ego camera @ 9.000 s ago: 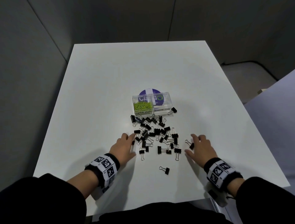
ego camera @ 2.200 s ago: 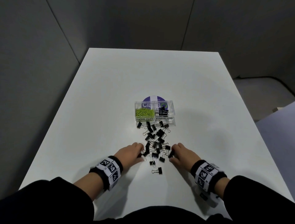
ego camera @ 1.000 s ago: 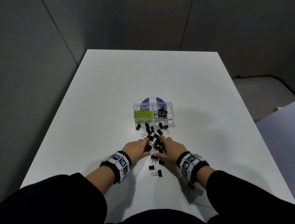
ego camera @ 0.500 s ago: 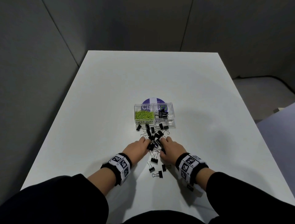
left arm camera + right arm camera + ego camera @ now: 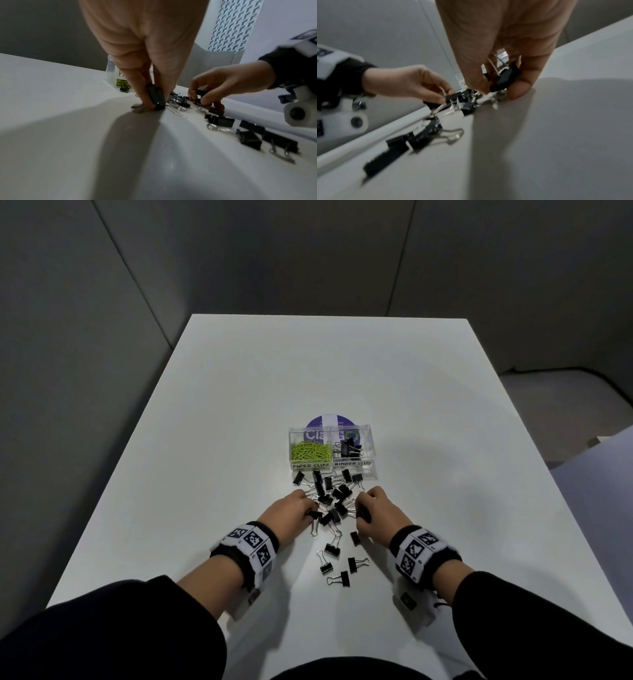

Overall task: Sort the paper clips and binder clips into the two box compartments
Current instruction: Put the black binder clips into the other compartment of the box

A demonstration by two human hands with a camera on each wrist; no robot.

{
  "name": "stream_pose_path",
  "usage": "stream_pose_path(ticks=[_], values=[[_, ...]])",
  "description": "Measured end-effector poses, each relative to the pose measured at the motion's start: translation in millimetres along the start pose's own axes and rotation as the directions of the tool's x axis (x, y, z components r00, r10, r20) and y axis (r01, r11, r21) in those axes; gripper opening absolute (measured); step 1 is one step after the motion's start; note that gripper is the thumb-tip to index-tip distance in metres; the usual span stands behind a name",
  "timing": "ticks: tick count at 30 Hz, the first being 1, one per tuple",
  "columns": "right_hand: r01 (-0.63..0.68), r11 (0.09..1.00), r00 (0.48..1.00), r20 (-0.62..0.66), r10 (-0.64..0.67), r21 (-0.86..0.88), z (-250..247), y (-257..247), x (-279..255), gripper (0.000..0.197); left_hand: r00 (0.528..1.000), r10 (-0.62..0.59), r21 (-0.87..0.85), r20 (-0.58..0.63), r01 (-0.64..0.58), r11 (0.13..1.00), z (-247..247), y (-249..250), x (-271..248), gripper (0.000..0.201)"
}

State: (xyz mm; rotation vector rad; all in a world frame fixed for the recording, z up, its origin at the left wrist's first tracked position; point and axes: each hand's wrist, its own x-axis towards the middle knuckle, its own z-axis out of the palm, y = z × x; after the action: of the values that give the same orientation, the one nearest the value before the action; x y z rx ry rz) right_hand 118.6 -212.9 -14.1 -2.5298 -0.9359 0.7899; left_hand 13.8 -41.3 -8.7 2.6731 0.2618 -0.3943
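A clear two-compartment box (image 5: 371, 446) stands mid-table, green paper clips (image 5: 310, 451) in its left half and a few black binder clips (image 5: 348, 449) in its right half. A heap of black binder clips (image 5: 334, 496) lies just in front of it, with several strays (image 5: 332, 549) nearer me. My left hand (image 5: 291, 513) pinches one binder clip (image 5: 155, 96) at the heap's left edge, down on the table. My right hand (image 5: 375, 513) curls round a few binder clips (image 5: 504, 77) at the heap's right edge.
The white table (image 5: 239, 405) is edged by grey partition walls on the left and behind. A purple round label (image 5: 330, 421) lies under the box. Pale seating (image 5: 596, 474) lies off the right edge.
Both hands have closed in from the sides, pushing the scattered binder clips into a tight heap near the box. Now each hand has picked up clips from that heap.
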Motion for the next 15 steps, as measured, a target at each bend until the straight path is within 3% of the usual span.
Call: stream_pose_path(ticks=[7,15], values=[[0.060,0.978,0.998,0.021,-0.057,-0.199,6,-7,9,0.025,0.999,0.008,-0.044,-0.039,-0.010,0.999,3,0,1,0.021],[0.012,0.988,0.995,0.103,0.004,-0.151,-5,-3,16,0.022,0.999,-0.013,-0.177,0.035,0.019,0.984,-5,-5,6,0.024]])
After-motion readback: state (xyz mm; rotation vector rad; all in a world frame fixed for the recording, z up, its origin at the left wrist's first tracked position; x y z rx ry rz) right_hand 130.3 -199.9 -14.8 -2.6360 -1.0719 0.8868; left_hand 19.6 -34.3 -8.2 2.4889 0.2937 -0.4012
